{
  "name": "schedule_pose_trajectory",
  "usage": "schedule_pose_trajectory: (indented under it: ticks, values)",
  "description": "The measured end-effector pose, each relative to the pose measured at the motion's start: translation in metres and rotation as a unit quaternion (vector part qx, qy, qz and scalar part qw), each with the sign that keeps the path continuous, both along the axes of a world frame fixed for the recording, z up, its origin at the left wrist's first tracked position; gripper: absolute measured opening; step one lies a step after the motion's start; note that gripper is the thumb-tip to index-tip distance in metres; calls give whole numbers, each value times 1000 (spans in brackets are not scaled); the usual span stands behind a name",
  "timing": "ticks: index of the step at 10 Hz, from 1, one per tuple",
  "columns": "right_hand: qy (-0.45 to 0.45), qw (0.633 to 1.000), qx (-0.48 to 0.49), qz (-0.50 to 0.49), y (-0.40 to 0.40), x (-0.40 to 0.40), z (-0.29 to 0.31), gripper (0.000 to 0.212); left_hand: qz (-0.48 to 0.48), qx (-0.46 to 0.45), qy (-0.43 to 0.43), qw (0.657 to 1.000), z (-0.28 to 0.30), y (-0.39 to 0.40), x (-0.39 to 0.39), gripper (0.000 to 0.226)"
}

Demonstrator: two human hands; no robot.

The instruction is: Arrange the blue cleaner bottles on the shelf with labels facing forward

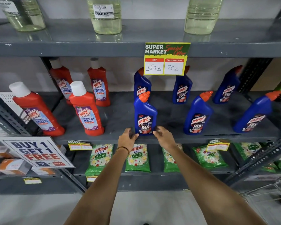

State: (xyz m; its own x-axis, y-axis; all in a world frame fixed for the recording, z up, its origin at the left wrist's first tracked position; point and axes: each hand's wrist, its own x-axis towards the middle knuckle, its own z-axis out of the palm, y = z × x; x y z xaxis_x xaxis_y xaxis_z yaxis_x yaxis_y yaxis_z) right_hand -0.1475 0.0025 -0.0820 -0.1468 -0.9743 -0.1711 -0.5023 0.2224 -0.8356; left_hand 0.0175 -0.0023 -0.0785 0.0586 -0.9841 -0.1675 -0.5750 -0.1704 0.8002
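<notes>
Several blue Harpic cleaner bottles with orange caps stand in two rows on the grey middle shelf (169, 111), labels towards me. The front-left blue bottle (145, 113) stands upright near the shelf's front edge. My left hand (127, 138) presses its fingertips against the bottle's lower left side. My right hand (162, 135) touches its lower right side, so the base sits between both hands. Two more front-row bottles (198, 114) (253, 113) stand to the right. The back-row bottles (182, 90) are partly hidden behind a price card.
Red Harpic bathroom cleaner bottles (86, 111) stand on the same shelf to the left. A yellow-green price card (166, 59) hangs from the shelf above, which carries clear bottles (105, 17). Green Wheel detergent packets (137, 158) lie below, next to a "Buy 1 Get 1 Free" sign (36, 152).
</notes>
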Motion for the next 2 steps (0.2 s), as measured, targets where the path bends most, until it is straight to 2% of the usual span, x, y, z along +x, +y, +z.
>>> schedule_pose_trajectory:
  ticks: [1, 2]
  values:
    - [86, 996, -37, 5, 27, 6, 7, 43, -28, -8, -91, 995, 5, 22, 4, 49]
    - [204, 976, -82, 1, 53, 12, 16, 47, -45, -78, -197, 976, 10, 42, 6, 48]
